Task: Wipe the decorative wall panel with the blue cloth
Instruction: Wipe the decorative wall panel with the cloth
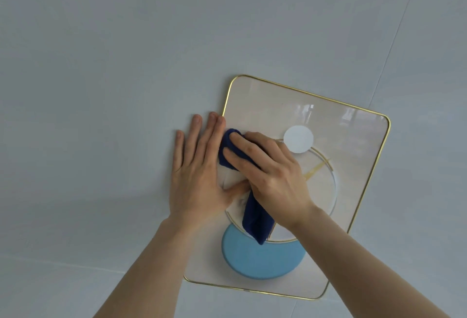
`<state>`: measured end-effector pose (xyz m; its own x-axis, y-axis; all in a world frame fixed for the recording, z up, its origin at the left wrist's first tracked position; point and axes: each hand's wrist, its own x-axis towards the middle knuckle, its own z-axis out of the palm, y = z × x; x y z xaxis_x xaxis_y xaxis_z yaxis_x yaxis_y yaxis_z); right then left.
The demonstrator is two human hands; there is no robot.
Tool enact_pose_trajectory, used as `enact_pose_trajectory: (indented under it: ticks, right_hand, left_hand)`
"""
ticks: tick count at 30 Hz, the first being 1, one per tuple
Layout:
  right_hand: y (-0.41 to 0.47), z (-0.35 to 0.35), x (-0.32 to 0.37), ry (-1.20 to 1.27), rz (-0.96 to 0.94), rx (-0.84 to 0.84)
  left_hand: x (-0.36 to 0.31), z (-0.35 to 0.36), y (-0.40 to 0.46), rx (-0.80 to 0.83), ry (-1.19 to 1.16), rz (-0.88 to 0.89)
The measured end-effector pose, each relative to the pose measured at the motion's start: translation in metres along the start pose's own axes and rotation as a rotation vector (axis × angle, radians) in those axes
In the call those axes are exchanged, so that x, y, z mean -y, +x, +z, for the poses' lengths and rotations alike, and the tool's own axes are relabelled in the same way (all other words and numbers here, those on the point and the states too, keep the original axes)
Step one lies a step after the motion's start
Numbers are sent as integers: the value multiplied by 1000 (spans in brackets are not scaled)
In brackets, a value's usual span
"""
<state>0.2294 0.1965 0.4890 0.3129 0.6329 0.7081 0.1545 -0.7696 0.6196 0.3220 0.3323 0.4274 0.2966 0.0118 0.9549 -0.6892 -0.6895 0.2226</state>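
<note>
The decorative wall panel (353, 135) is a glossy cream rectangle with a thin gold rim, a white disc, a gold ring and a light blue disc, hanging tilted on the wall. My right hand (270, 176) presses a dark blue cloth (256, 221) against the panel's left half; part of the cloth bunches under my fingers and a tail hangs down below my palm. My left hand (199, 171) lies flat with fingers spread across the panel's left edge, partly on the wall, thumb touching the panel beside the cloth.
A pale grey-white wall (126, 65) with faint seam lines surrounds the panel. Reflections of a room show in the panel's upper right glass.
</note>
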Motion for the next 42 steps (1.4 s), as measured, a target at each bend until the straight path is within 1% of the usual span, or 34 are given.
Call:
enact_pose_trajectory:
  ticks: [4,6,8,11,14,18,20,24,28,30,31,34,36,38,42]
  right_hand:
    - [20,-2,-13,-60,-133,34]
    - [22,-6,-19,-90,-164,32]
    - [20,-10,-29,-105,-120,-10]
    - [19,-15,-39,-136,43,-90]
    - [18,-12,-31,-125,109,-78]
    - [7,-13,-27,-72,26,-32]
    - [0,-12,-24,-83,-27,-2]
    - [-5,-12,-25,-98,-65,52]
    - [-24,-16,-35,-118,-129,67]
    - [-37,-19,-45,-129,-92,46]
    - [-45,-18,-49,-130,-31,17]
    - [-61,-7,-44,-95,267,-131]
    - [-66,4,-31,-65,366,-197]
    - [-74,8,-25,-41,358,-189]
    - [-111,5,-16,-50,309,-93]
  left_hand:
    - [1,2,0,-33,-13,-21]
    - [0,2,0,-33,-28,-27]
    - [0,1,0,-21,-40,-26]
    - [1,0,0,2,-47,-27]
    - [2,1,0,-6,-30,-32]
    - [1,1,0,-8,-32,-32]
    - [0,0,0,-4,-32,-30]
    - [1,-1,0,9,-37,-29]
    - [1,-3,0,20,-58,-35]
    - [1,-3,1,27,-56,-28]
    - [1,-3,1,27,-52,-22]
    - [2,-3,0,16,-52,-14]
    - [2,-3,0,14,-49,-21]
    - [1,-3,0,23,-55,-24]
    - [2,-3,-1,21,-68,-29]
